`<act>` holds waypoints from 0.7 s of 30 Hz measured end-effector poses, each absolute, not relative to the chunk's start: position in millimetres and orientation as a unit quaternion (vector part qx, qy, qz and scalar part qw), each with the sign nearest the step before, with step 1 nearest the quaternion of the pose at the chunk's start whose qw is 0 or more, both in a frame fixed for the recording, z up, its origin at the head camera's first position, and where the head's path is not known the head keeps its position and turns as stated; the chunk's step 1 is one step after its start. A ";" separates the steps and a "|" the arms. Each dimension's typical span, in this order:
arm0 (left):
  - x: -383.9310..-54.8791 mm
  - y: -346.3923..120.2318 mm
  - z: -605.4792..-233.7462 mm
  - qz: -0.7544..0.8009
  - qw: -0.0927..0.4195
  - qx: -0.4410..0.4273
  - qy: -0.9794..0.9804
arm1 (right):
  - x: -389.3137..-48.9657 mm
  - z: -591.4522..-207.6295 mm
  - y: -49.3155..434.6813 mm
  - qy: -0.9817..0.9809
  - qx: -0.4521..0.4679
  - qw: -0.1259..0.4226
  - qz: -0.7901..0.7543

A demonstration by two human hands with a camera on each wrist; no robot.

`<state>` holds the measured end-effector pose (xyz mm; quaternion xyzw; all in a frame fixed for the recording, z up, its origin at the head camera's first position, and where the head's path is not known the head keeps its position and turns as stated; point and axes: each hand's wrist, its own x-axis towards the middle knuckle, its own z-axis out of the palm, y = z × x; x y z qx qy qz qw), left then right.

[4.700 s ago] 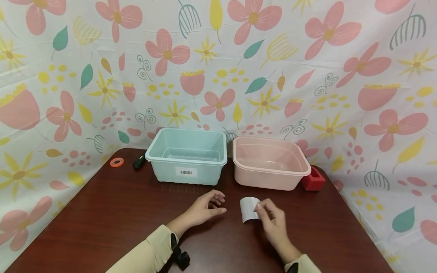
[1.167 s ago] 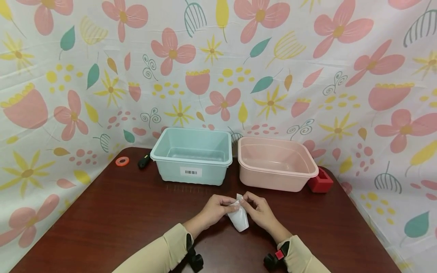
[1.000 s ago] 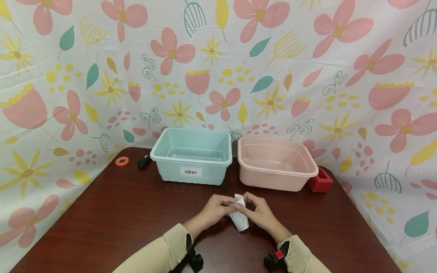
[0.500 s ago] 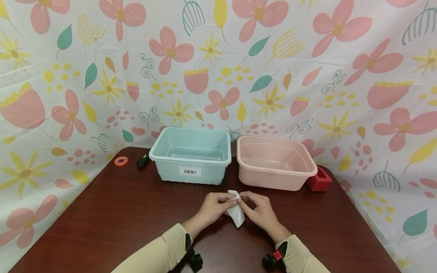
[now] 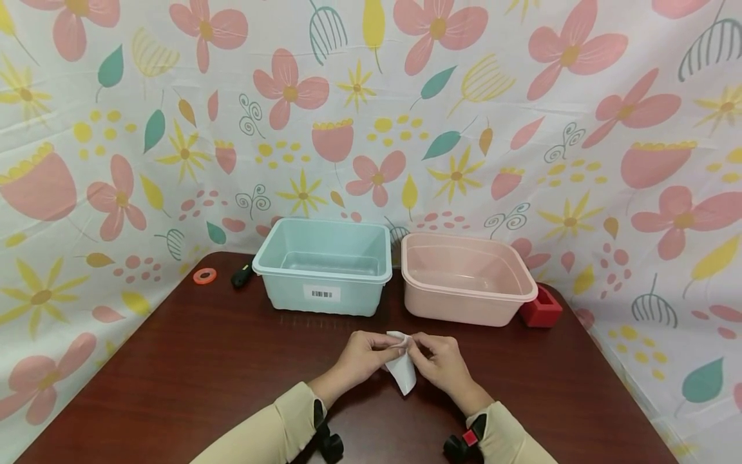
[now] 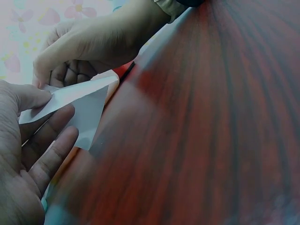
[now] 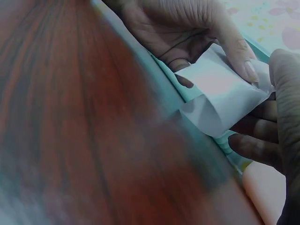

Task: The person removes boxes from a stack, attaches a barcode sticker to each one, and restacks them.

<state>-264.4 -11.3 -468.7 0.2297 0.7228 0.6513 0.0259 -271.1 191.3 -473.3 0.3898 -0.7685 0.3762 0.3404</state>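
Observation:
A small piece of white paper (image 5: 402,374) is held between both hands over the front middle of the table. My left hand (image 5: 359,356) pinches its left edge between thumb and fingers. From the other side my right hand (image 5: 445,366) pinches the upper right part. In the left wrist view the paper (image 6: 89,96) is bent over into layers, and the left hand's lower fingers lie under it. The right wrist view shows the paper (image 7: 225,91) curled, its near end gaping like a loose tube. The left thumb presses on its top there.
Behind the hands stand a light blue basin (image 5: 284,293) with a barcode label and a pink basin (image 5: 458,306). A red hollow block (image 5: 541,310) sits at the right, an orange ring (image 5: 205,276) and a dark-handled tool (image 5: 241,276) at the far left. A floral cloth (image 5: 371,96) hangs behind.
Earlier the right hand alone held the paper, gently curved, with the left hand apart. The left hand has since taken hold too, and the paper has been folded over between them.

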 end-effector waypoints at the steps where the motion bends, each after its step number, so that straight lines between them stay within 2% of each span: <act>1: -264.2 -11.3 -468.9 0.653 0.027 0.230 0.722 | -271.1 -473.7 191.1 -0.768 0.386 0.342 0.380; 11: -265.3 -11.6 -470.4 0.656 0.014 0.231 0.719 | -270.7 -474.2 186.7 -0.757 0.337 0.365 0.425; 21: -268.7 -11.8 -472.2 0.639 -0.031 0.213 0.738 | -250.0 -447.3 178.2 -0.766 0.256 0.325 0.492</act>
